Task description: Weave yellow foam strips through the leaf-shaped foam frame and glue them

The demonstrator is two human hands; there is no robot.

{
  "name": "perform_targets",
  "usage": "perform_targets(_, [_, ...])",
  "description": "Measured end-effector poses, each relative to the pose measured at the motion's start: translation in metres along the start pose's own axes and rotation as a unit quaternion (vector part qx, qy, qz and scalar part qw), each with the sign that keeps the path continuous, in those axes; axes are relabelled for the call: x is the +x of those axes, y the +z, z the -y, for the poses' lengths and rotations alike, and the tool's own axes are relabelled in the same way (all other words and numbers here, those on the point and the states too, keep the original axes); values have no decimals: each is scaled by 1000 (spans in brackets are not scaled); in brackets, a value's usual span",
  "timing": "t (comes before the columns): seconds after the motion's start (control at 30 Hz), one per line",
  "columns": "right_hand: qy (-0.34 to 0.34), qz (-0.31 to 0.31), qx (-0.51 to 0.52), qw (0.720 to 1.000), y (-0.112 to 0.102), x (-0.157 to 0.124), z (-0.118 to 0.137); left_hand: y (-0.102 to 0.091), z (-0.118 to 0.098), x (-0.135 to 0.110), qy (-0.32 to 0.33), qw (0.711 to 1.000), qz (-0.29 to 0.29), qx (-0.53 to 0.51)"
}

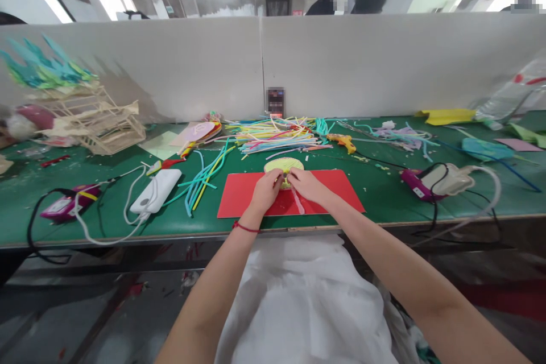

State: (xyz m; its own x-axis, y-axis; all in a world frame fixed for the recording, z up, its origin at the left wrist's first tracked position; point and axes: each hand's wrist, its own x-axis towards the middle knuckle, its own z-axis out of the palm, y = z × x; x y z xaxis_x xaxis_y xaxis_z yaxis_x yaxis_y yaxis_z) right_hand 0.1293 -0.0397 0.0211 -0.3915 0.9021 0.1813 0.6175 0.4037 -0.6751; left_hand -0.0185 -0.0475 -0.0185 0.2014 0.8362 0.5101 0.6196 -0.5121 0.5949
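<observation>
A round yellow piece, shaped like a small hand fan, is in front of me over a red sheet. A pale pink strip runs from its lower edge towards me like a handle. My left hand is closed at the near left edge of the yellow piece, fingertips pinched. My right hand pinches right beside it, and the two sets of fingertips nearly meet. Whatever small part lies between the fingertips is hidden.
Many coloured strips are piled behind the sheet, with a yellow glue gun to their right. A white power bank with cables lies left. Purple devices sit on both sides. A grey partition closes the back.
</observation>
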Motion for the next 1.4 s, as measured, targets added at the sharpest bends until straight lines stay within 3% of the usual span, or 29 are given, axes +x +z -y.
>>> perform_targets(0.27, [58,5,108,992,0,-1,6,-1,-1,0,13,1000,3,11])
perform_targets(0.53, [134,-14,275,952,10,4,6,-2,-5,0,11,1000,1,-2])
perform_targets(0.67, [43,-8,182,982,4,-3,3,-2,-6,3,-45,996,-7,-80])
perform_targets(0.73, [-31,-40,102,994,-2,-9,1,-3,-8,4,-78,988,-8,-136])
perform_targets(0.87, [-142,-112,-54,982,-12,-17,-6,-4,-12,7,-100,972,2,-213])
perform_targets(0.97, [-199,-121,-133,963,-12,-17,-10,-5,-13,7,-107,968,9,-227])
perform_targets(1.4, [-251,-106,-173,946,-13,-9,-12,-5,-14,6,-112,968,38,-221])
